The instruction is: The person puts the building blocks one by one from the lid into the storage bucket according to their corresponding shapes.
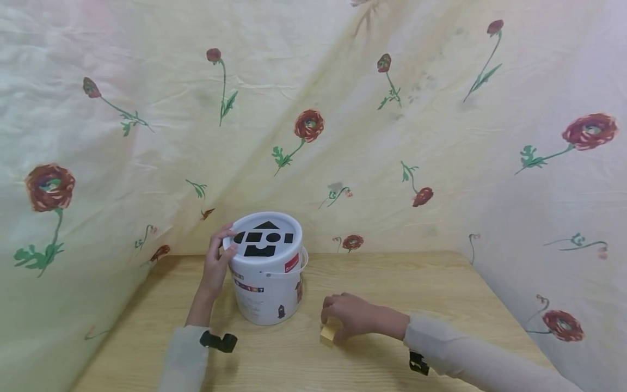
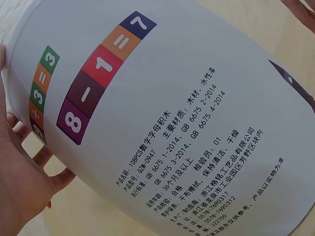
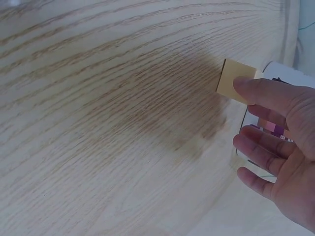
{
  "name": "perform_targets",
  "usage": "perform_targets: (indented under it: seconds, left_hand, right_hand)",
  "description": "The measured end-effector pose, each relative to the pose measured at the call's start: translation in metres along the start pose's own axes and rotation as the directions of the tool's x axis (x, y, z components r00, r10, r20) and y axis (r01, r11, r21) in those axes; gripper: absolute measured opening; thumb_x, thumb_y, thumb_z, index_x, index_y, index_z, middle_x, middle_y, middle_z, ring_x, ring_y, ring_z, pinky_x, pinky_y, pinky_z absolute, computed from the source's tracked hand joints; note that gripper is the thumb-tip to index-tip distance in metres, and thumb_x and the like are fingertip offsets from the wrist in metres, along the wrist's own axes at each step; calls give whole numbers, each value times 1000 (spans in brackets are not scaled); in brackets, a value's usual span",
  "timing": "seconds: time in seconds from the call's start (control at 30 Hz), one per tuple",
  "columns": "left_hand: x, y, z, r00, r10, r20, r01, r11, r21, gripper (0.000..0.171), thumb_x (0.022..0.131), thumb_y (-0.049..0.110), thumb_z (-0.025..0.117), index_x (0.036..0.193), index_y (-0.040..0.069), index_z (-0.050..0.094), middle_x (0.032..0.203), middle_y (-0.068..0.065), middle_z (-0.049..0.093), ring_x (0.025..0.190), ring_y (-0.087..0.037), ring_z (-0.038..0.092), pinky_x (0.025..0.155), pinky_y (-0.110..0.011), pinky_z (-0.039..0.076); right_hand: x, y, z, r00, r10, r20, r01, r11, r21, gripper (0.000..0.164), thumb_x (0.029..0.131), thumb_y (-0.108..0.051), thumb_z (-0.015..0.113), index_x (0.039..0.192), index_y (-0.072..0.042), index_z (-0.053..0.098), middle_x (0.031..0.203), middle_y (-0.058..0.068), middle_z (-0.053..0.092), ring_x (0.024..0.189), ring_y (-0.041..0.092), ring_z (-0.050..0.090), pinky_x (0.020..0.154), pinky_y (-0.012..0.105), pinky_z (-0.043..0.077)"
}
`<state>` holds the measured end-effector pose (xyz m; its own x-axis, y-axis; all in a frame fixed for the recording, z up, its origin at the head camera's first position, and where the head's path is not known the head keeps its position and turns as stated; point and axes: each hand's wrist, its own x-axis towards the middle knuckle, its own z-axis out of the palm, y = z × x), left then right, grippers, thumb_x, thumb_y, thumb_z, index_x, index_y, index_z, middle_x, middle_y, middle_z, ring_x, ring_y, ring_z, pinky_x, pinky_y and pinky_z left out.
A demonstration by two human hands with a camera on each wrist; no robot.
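A white bucket with printed labels stands upright on the table, its lid cut with several dark shaped holes. My left hand holds the bucket at its left rim, with the thumb by the lid's edge and the fingers spread round the side. In the left wrist view those fingers reach behind the printed wall. Right of the bucket, my right hand pinches a small plain wooden block between thumb and forefinger, close over the table. The other fingers of that hand hang loosely bent.
The wooden table runs back to a cloth printed with red flowers, which hangs behind it and at both sides. A thin white handle hangs at the bucket's right side. Black straps sit round both wrists.
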<state>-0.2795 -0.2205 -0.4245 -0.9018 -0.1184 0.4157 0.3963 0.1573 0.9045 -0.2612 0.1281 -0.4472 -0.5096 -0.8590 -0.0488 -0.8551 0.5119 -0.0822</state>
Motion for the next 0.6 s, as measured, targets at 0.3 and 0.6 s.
perform_targets:
  seconds: [0.3, 0.6]
  left_hand:
    - [0, -1, 0, 1000, -6, 1, 6, 1000, 0, 36, 102, 23, 49, 135, 8, 48, 165, -2, 29, 154, -30, 21, 121, -67, 23]
    - [-1, 1, 0, 1000, -4, 2, 4, 1000, -4, 37, 101, 24, 50, 134, 8, 49, 164, 0, 30, 154, -29, 19, 120, -69, 20]
  right_hand:
    - [0, -1, 3, 1000, -17, 5, 17, 1000, -11, 34, 74, -22, 89, 105, -22, 76, 106, -4, 69, 96, 6, 62, 85, 27, 50]
    - [-1, -3, 3, 999, -40, -18, 40, 999, -36, 29, 75, -21, 88, 101, -22, 77, 104, -4, 69, 95, 6, 62, 86, 28, 52]
